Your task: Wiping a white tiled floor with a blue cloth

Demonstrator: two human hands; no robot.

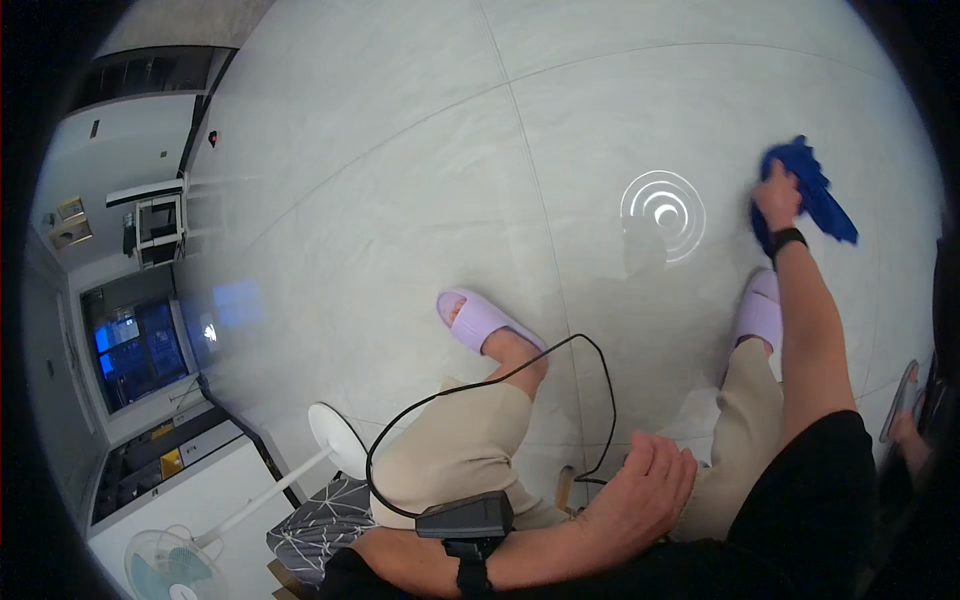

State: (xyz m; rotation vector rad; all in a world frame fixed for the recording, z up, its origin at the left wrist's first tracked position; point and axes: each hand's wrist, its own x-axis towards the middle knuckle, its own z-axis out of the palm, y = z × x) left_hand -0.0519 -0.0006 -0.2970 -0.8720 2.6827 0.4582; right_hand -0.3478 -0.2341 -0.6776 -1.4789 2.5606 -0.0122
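My right hand reaches down to the pale tiled floor and grips a blue cloth. The cloth lies bunched under my fingers, with one end trailing to the right. A black band circles that wrist. Across my lap, my left hand hangs loosely with its back up, beside my right thigh. Nothing shows in its fingers, though the palm is hidden. Strapped to my left forearm is a dark box-shaped device, from which a black cable loops out over my leg.
My feet wear lilac slippers. At lower left stands a pedestal fan with a round white base, near a grey patterned fabric. Another person's slippered foot is at the right edge. A ringed light reflection shows on the floor.
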